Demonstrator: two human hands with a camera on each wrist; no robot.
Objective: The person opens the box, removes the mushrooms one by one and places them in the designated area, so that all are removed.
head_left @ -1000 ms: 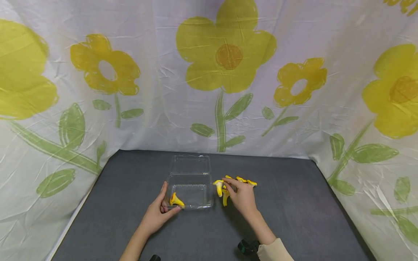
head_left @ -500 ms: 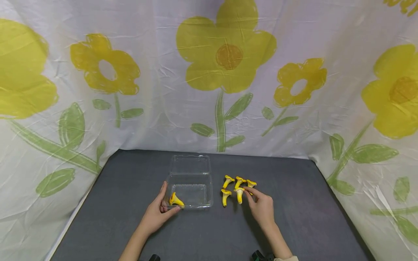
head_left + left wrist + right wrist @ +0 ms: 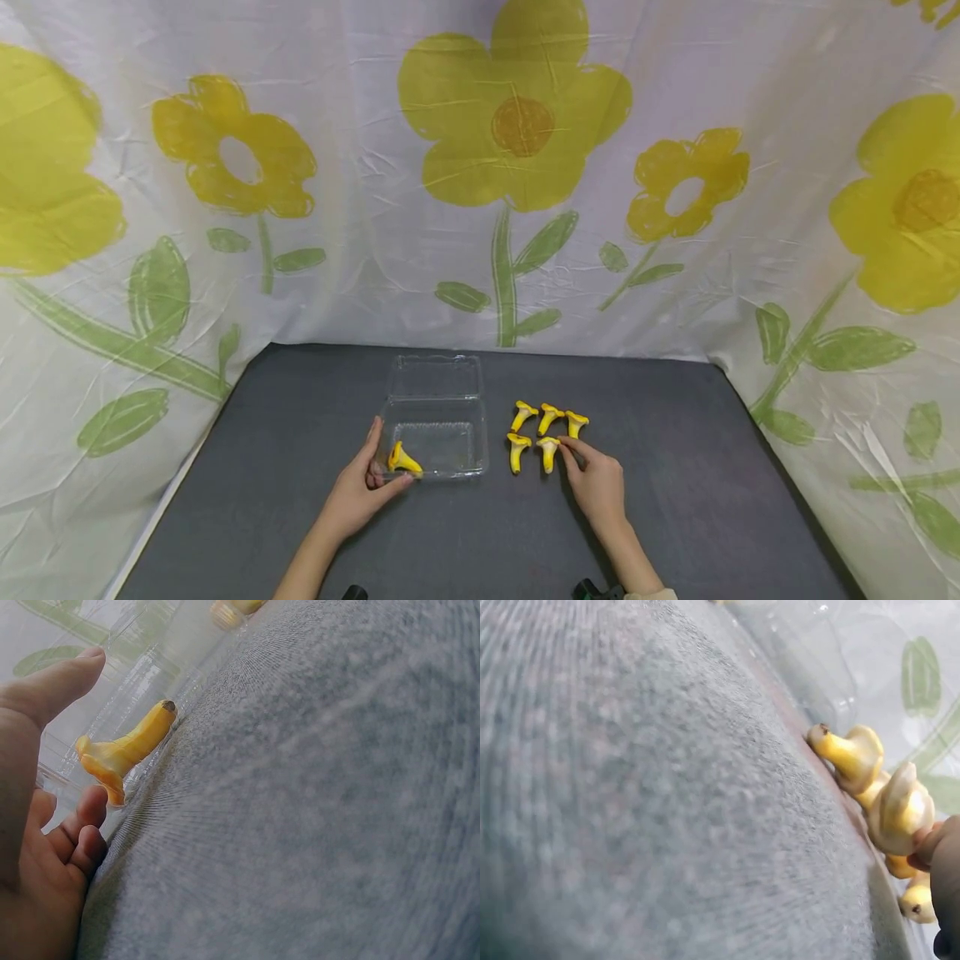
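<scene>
A clear plastic clamshell box (image 3: 450, 400) lies with its lid folded back. One yellow chanterelle mushroom (image 3: 405, 461) lies in its front left corner, seen close up in the left wrist view. My left hand (image 3: 360, 496) grips that corner, thumb along the front edge and fingers at the left side. Right of the box, my right hand (image 3: 597, 486) pinches the cap of a chanterelle (image 3: 548, 454) between thumb and index finger. This mushroom is at the front right of a small group; in the right wrist view its cap (image 3: 900, 810) partly hides others.
More chanterelles lie close by: one at front left (image 3: 517, 452) and three in a back row (image 3: 550, 417). All stand on a dark grey table (image 3: 675, 483). A white curtain (image 3: 360, 275) with yellow flowers hangs behind and at both sides.
My right hand has carried the chanterelle from the group's left side rightward, then lowered it slightly into the front row. The left hand and box stay in place.
</scene>
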